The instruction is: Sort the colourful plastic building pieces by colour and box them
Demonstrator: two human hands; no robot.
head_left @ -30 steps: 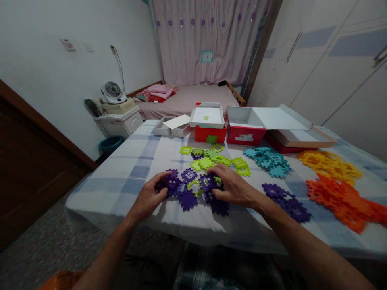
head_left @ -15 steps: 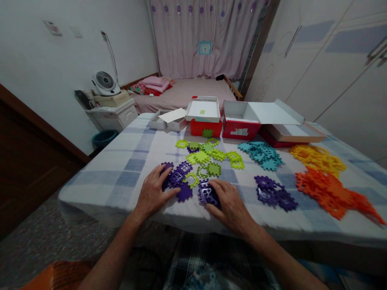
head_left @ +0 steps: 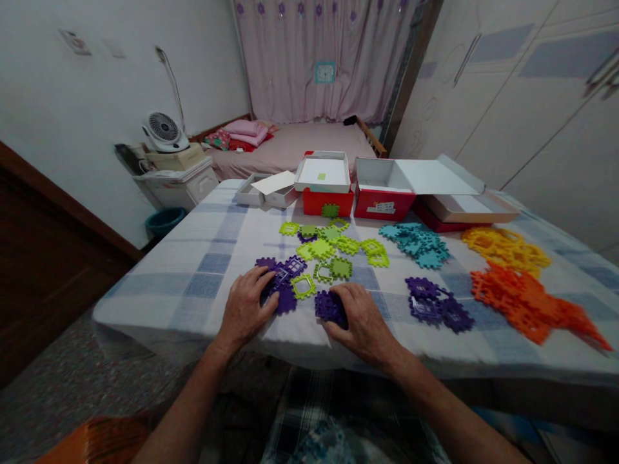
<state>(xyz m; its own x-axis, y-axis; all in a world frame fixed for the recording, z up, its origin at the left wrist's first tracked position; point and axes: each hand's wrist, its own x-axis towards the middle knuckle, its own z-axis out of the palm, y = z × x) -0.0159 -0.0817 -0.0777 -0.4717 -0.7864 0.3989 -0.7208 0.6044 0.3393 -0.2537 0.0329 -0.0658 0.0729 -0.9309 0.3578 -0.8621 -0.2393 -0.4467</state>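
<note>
My left hand point(head_left: 247, 304) curls around the near left side of a loose heap of purple toothed building tiles point(head_left: 285, 299), thumb and fingers against them. Some of these tiles are solid, others have window-like cutouts. My right hand point(head_left: 362, 320) is closed on a small stack of purple toothed tiles point(head_left: 327, 305), its palm hiding the right part. Between the hands and slightly farther off lies a lime frame tile point(head_left: 303, 287). Beyond it, a green tile point(head_left: 341, 267) and several lime tiles point(head_left: 316, 249) are spread out.
To the right are more purple tiles point(head_left: 438, 306), a teal pile point(head_left: 418, 245), a yellow pile point(head_left: 505, 250) and an orange pile point(head_left: 536, 303). Along the back stand a red box point(head_left: 384, 205), another box with a white tray point(head_left: 323, 174) on top, and grey trays point(head_left: 251, 193). A checked cloth point(head_left: 169, 283) covers the table.
The purple tiles under my left hand have shifted left, away from the lime frame tile, and the left thumb has drawn in. The stack at my right hand now looks more compact.
</note>
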